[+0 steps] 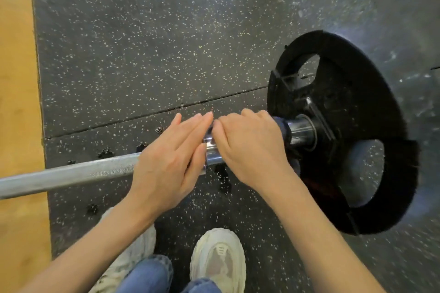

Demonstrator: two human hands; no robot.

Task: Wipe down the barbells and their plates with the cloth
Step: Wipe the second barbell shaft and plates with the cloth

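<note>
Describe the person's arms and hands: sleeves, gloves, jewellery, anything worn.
Both forearms are bare as far as the view shows, with no sleeves in sight. The left hand and right hand wear no gloves. No rings, watch or bracelets show on the visible sides. Fingernails look short and unpainted.

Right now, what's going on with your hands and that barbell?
Left hand open, flat on barbell. Right hand curled over dark cloth on sleeve. Plate still on. Nothing blocking.

Gym, weights area: speckled black rubber mat (142,43), wood flooring (16,78) at frame left, barbell (71,175) with black plate (345,173).
</note>
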